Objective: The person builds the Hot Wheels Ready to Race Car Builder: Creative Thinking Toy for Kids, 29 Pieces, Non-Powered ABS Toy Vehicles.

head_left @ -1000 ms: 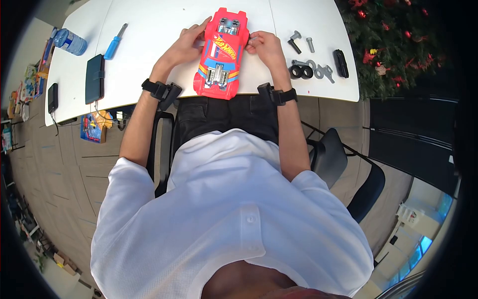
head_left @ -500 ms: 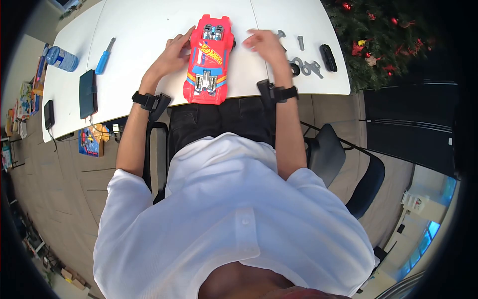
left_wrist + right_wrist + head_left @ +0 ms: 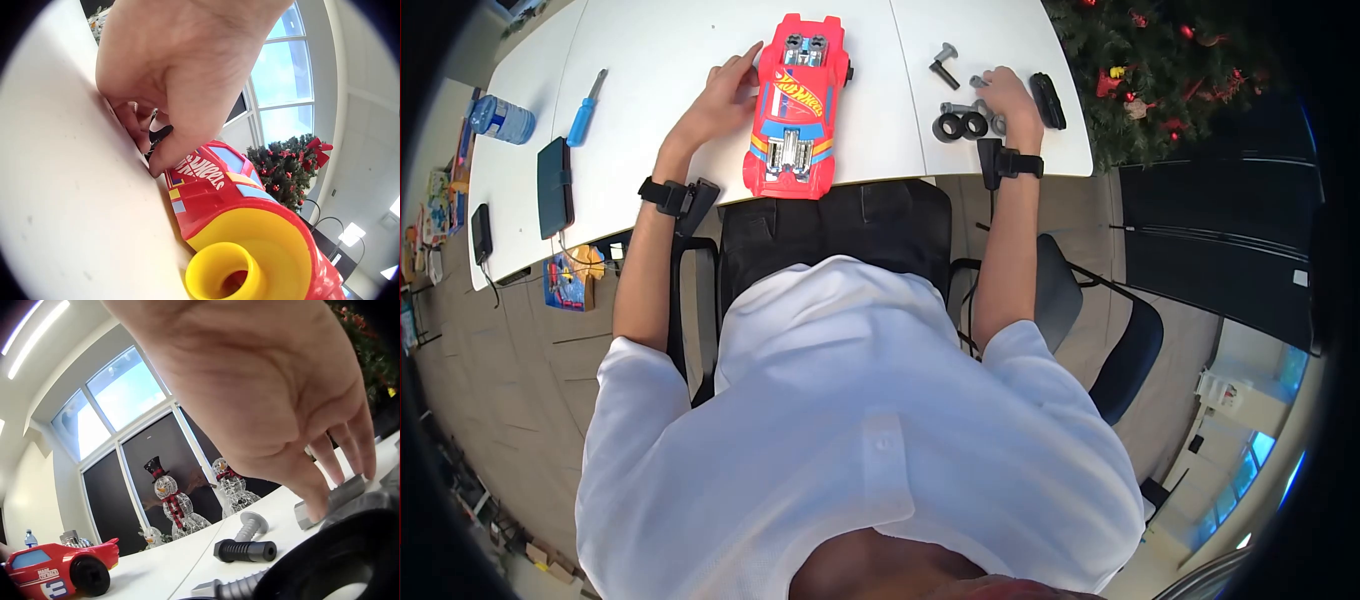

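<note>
A red toy car point(image 3: 795, 110) lies lengthwise on the white table near the front edge. My left hand point(image 3: 718, 100) holds its left side near the far end, with thumb and fingers bent in at the car's side in the left wrist view. A black wheel point(image 3: 89, 575) sits on its right side; the left wrist view shows a yellow hub point(image 3: 219, 269) in a bare wheel arch. Over the loose parts at the right, my right hand point(image 3: 1012, 98) pinches a grey hex-headed bolt point(image 3: 337, 499) between thumb and fingers.
Two black tyres point(image 3: 947, 127), a grey screw point(image 3: 252, 525) and a black bolt point(image 3: 244, 551) lie beside my right hand. A black case point(image 3: 1048, 100) is farther right. Leftward lie a blue screwdriver point(image 3: 582, 120), a dark phone case point(image 3: 555, 190) and a water bottle point(image 3: 503, 120).
My right hand has left the car's right side and moved right to the loose parts. A black wheel shows where it was. My left hand stays at the car.
</note>
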A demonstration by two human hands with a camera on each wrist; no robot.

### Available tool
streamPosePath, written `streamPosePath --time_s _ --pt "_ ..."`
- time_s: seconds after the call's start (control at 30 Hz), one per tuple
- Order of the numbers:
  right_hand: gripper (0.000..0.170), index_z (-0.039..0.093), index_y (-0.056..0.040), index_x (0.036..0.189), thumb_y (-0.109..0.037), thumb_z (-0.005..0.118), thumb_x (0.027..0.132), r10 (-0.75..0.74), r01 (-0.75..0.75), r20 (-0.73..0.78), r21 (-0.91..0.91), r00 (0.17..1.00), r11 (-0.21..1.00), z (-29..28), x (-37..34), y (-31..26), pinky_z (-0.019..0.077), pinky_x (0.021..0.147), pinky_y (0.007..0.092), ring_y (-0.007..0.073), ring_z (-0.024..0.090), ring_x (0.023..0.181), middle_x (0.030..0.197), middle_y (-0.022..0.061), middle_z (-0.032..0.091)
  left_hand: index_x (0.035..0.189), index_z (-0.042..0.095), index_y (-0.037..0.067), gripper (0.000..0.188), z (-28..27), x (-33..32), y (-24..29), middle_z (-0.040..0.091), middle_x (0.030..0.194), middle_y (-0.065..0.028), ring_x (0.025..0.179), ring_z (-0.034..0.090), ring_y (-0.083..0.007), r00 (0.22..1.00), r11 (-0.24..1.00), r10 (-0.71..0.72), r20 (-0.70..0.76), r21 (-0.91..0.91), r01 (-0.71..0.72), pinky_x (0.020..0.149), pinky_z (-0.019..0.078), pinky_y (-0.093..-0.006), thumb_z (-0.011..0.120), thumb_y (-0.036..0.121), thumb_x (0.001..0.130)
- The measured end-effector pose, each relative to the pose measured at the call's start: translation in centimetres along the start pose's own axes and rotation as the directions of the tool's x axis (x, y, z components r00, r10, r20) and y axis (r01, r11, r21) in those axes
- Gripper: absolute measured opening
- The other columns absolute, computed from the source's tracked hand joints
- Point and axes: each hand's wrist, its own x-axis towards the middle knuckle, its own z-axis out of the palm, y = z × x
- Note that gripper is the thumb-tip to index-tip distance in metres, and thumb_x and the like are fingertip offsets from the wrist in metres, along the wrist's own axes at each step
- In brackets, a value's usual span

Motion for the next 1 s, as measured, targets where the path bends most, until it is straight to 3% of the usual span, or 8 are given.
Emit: streamPosePath --time_s 0.1,0.17,0.27,0.37,0.63,0.73,0.93,1.0 --pt "0.026 0.075 -0.0011 0.102 -0.01 0.063 0.081 -0.021 0.022 0.016 -0.068 1.0 0.997 0.3 -0.4 0.1 0.0556 0.09 0.0439 0.0389 0.068 0.103 0.11 0.0247 0.069 0.155 0.037 0.01 0.076 -0.1 -0.1 0.4 0.061 0.121 -0.0104 0.112 0.055 -0.0237 1.0 1.0 -0.007 0.004 -0.014 0.007 0.106 0.0419 -0.0396 0.075 0.013 0.089" --pt "0.025 0.076 -0.0017 0.102 -0.012 0.069 0.081 -0.011 0.041 -0.21 0.139 0.978 0.989 0.8 -0.7 0.4 0.0548 0.093 0.0427 0.037 0.068 0.106 0.118 0.0208 0.069 0.155 0.037 0.01 0.076 -0.2 -0.1 0.6 0.061 0.121 -0.0102 0.112 0.055 -0.0235 1.0 0.999 -0.025 0.0 -0.036 0.025 0.106 0.0416 -0.0396 0.075 0.013 0.089" --pt "0.026 0.077 -0.0034 0.102 -0.016 0.077 0.079 0.053 -0.014 -0.155 0.239 0.987 0.971 -0.9 -1.3 -1.1 0.055 0.093 0.0409 0.0356 0.068 0.105 0.119 0.0169 0.07 0.155 0.038 0.01 0.076 -0.2 -0.2 0.7 0.062 0.12 -0.0098 0.111 0.055 -0.0233 0.999 0.998 -0.031 -0.008 -0.059 0.03 0.107 0.0408 -0.0395 0.075 0.013 0.089" --pt "0.027 0.078 -0.0062 0.1 -0.019 0.082 0.076 -0.115 0.159 -0.204 0.215 0.972 0.964 -0.3 -0.9 -2.8 0.0559 0.091 0.0405 0.0345 0.069 0.101 0.111 0.0167 0.071 0.155 0.038 0.01 0.077 -0.1 -0.2 0.3 0.062 0.119 -0.0095 0.111 0.055 -0.0232 1.0 1.0 -0.003 -0.01 -0.031 0.003 0.107 0.0406 -0.0396 0.076 0.012 0.088" --pt "0.021 0.078 -0.0058 0.09 -0.015 0.084 0.073 -0.116 0.115 -0.19 -0.015 0.975 0.993 0.0 -1.7 -6.3 0.0573 0.085 0.0397 0.0309 0.071 0.097 0.101 0.0147 0.073 0.156 0.036 0.01 0.078 -0.6 -0.2 0.6 0.061 0.116 -0.0084 0.113 0.054 -0.0232 0.999 0.996 -0.049 0.014 -0.076 0.05 0.107 0.0416 -0.0401 0.073 0.007 0.087" --pt "0.02 0.076 -0.0014 0.095 -0.011 0.08 0.078 -0.192 0.286 -0.281 0.347 0.94 0.893 -1.1 -2.7 -7.8 0.0579 0.079 0.0345 0.025 0.074 0.087 0.092 0.0134 0.076 0.157 0.034 0.01 0.078 -0.6 0.0 -0.5 0.061 0.117 -0.0076 0.113 0.056 -0.0217 0.999 0.994 -0.034 0.038 -0.103 0.037 0.102 0.0469 -0.0376 0.07 0.005 0.088" --pt "0.026 0.076 -0.0024 0.104 -0.013 0.083 0.082 -0.345 0.537 -0.421 0.538 0.839 0.649 -1.9 -6.2 -16.3 0.0577 0.071 0.027 0.0157 0.072 0.08 0.094 0.0088 0.076 0.147 0.05 0.007 0.05 -4.1 0.6 4.3 0.07 0.103 -0.0091 0.086 0.07 -0.0162 0.963 0.958 -0.152 -0.224 -0.272 0.088 0.076 0.0586 -0.0284 0.063 0.019 0.1" --pt "0.025 0.076 -0.0032 0.104 -0.013 0.083 0.082 -0.406 0.6 -0.443 0.572 0.8 0.559 -1.2 -7.1 -19.0 0.0577 0.07 0.0265 0.0155 0.072 0.08 0.095 0.0084 0.075 0.144 0.053 0.006 0.046 -4.9 0.6 6.3 0.07 0.108 -0.0087 0.09 0.069 -0.0148 0.984 0.907 -0.137 -0.112 -0.414 0.079 0.079 0.0582 -0.0285 0.061 0.022 0.102"
